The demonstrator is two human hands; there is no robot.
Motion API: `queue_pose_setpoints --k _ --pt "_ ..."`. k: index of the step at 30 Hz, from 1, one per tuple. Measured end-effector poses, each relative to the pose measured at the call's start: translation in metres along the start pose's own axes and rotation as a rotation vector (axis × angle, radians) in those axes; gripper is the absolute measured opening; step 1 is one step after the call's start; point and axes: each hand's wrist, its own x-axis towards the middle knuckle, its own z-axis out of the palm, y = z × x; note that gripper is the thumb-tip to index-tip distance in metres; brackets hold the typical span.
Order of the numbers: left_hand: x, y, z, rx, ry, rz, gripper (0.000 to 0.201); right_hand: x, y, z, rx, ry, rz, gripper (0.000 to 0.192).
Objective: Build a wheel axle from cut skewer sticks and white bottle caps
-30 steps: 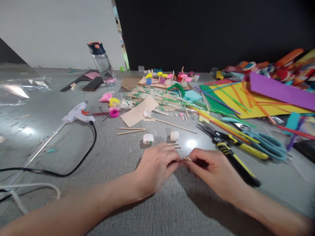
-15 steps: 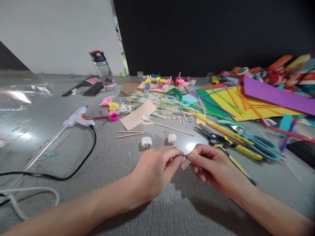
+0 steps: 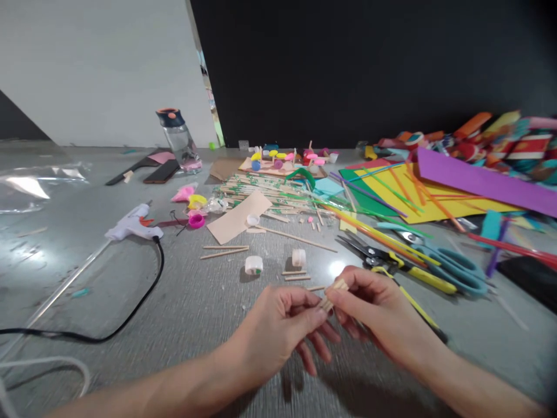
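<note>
Pinching from both sides, the left hand (image 3: 278, 325) and right hand (image 3: 378, 307) hold a small bundle of short wooden sticks (image 3: 336, 288) above the streaked grey table (image 3: 195, 325). It looks light and stiff, though slim pieces might slide apart; gripping around the bundle's sides seems safest. Beyond, a squat white cap (image 3: 299, 258) sits near slender, rounded loose sticks (image 3: 297, 278).

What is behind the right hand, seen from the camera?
Behind the right hand, the cutters show their dark blades and far handle. Part of the near handle is covered and not visible.
</note>
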Motion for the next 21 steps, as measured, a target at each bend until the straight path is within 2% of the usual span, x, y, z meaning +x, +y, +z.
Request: queue_pose_setpoints --k 7,12,14,17,21 --pt "-0.001 -0.004 -0.004 0.008 -0.013 -0.017 0.034 -0.001 -0.001 0.003 -0.083 -0.023 -0.004 0.04" --pt "-0.005 -0.003 -0.009 0.39 0.056 0.153 0.025 -0.001 0.002 0.005 -0.14 -0.02 0.015 0.043" --pt "-0.006 -0.003 -0.009 0.447 0.065 0.148 0.025 0.0 0.003 0.005 -0.155 -0.043 0.033 0.045" --pt "-0.006 -0.005 -0.01 0.376 0.073 0.063 0.026 0.002 0.001 0.004 -0.156 -0.063 0.033 0.04" --pt "-0.002 -0.006 -0.01 0.2 0.043 0.018 0.029 0.003 -0.001 0.0 -0.131 -0.058 0.006 0.037"
